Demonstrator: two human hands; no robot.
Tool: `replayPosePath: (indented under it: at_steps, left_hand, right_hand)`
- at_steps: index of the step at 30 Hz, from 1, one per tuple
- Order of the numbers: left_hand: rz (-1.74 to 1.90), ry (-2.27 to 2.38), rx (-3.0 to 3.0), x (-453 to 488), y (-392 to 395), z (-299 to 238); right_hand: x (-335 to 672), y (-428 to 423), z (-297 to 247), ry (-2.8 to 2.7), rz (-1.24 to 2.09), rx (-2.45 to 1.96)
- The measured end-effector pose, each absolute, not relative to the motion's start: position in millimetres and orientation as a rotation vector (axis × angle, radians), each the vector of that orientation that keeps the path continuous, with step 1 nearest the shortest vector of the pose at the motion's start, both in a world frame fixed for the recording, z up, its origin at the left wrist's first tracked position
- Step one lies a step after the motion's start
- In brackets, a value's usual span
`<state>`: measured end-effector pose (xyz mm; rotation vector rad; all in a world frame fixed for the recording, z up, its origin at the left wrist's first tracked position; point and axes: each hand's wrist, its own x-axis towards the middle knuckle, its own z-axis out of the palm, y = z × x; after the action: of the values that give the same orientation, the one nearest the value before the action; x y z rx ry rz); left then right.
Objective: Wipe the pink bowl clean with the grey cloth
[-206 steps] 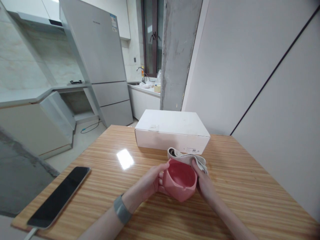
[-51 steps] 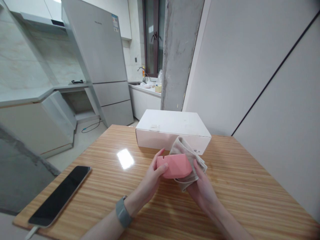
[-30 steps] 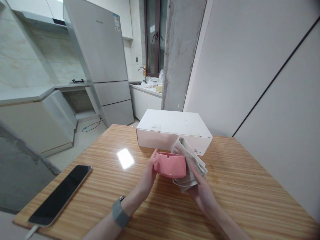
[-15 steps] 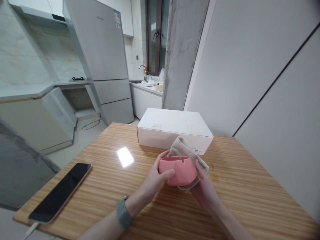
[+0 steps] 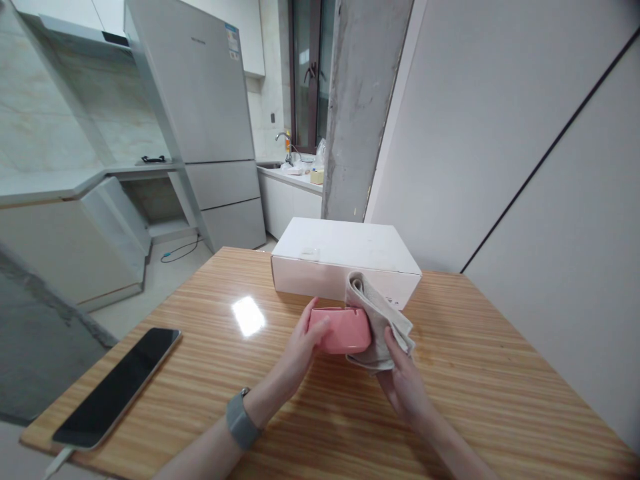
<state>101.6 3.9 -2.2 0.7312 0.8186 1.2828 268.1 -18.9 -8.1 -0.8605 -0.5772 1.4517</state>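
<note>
My left hand (image 5: 306,341) grips the pink bowl (image 5: 341,331) just above the bench (image 5: 210,363); I've turned it side-on since a moment ago, so my right hand (image 5: 404,383), fingers (image 5: 389,337) clutching the cloth (image 5: 379,319), now wipes its outer wall

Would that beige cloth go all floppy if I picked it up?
Probably floppy: the cloth, held by the right hand, folds and droops against the pink ashtray. Likely light, since it bunches in soft creases. It seems unlikely to roll.
</note>
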Motion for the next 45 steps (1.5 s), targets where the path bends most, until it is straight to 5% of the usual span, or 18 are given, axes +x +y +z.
replayPosePath:
  at_steps: [18, 29, 45]
  left_hand:
    - [1.102, 0.548, 0.84, 105, -12, 8]
    - [1.257, 0.781, 0.723, 102, 0, 6]
    - [1.118, 0.48, 0.738, 106, -6, -2]
  right_hand:
    - [267, -18, 15, -0.661, 1.727, -0.717]
    - [268, -23, 4, -0.435, 1.468, -0.902]
    - [270, -18, 14, -0.509, 1.528, -0.828]
